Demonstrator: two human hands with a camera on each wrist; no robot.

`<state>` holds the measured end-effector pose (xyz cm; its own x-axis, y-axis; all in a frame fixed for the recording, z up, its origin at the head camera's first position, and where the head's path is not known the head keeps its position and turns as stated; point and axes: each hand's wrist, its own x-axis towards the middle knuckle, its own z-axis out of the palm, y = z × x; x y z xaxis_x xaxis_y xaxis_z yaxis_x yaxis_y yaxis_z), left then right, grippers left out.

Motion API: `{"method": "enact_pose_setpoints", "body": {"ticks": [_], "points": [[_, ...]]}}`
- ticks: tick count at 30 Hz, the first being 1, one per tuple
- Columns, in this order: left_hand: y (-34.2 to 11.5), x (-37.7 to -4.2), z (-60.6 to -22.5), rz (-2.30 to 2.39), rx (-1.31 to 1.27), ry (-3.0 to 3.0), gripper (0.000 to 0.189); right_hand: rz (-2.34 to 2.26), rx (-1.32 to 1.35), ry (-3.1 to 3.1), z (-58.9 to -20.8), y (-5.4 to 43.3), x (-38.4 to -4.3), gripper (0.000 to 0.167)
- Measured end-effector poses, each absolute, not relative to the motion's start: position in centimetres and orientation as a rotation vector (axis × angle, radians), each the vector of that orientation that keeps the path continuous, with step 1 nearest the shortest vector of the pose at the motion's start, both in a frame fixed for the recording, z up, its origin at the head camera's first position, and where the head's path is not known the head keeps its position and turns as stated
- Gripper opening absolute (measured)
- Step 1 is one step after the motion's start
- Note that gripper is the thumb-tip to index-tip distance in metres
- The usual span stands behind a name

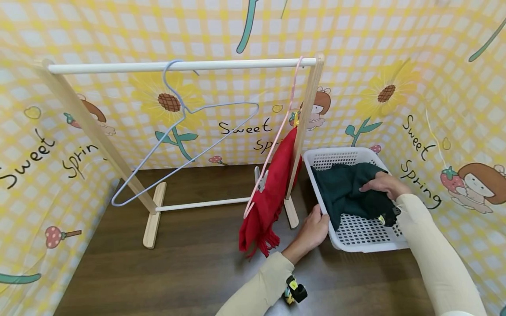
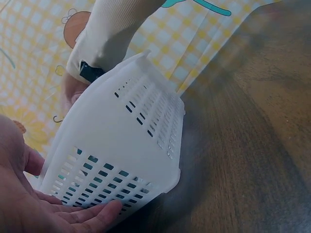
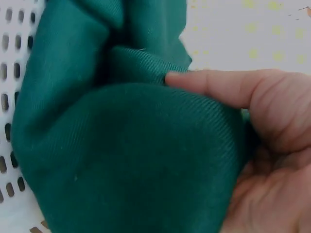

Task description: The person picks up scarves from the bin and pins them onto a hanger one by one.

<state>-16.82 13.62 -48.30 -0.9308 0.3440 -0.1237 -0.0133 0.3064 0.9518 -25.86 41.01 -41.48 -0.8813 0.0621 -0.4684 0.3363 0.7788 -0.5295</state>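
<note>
The left hand (image 1: 312, 229) grips the near side of a white basket (image 1: 359, 231), thumb over the rim and fingers against the outer wall. Inside the basket lies a dark green cloth (image 1: 339, 186), bunched, and the right hand (image 1: 385, 184) grasps it, thumb on top. Beside the basket, a red scarf (image 1: 276, 180) hangs from a pink hanger (image 1: 293, 90).

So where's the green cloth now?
In the head view, on the right side, the green cloth lies in the white basket beside the clothes rack.
</note>
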Motion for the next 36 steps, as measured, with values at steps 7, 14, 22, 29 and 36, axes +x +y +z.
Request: {"method": "enact_pose_setpoints", "body": {"ticks": [7,14,22,29,36], "points": [[13.7,-16.7,-48.5,1.635,0.293,2.283,0.046,-0.819,0.354,2.492,-43.3,40.6,-25.5,0.106],[13.5,-16.7,-48.7,1.625,0.267,2.274,0.046,-0.947,0.327,2.577,-45.0,40.6,-25.4,0.089],[13.1,-17.0,-48.7,1.606,0.291,2.306,0.048,-1.363,0.446,2.372,-44.3,41.2,-25.5,0.062],[13.0,-16.8,-48.9,1.607,0.315,2.311,0.047,-1.317,0.566,2.332,-44.3,41.9,-25.7,0.047],[13.1,-16.6,-49.2,1.610,0.305,2.311,0.047,-1.297,0.610,2.459,-45.5,41.0,-26.3,0.107]]}}
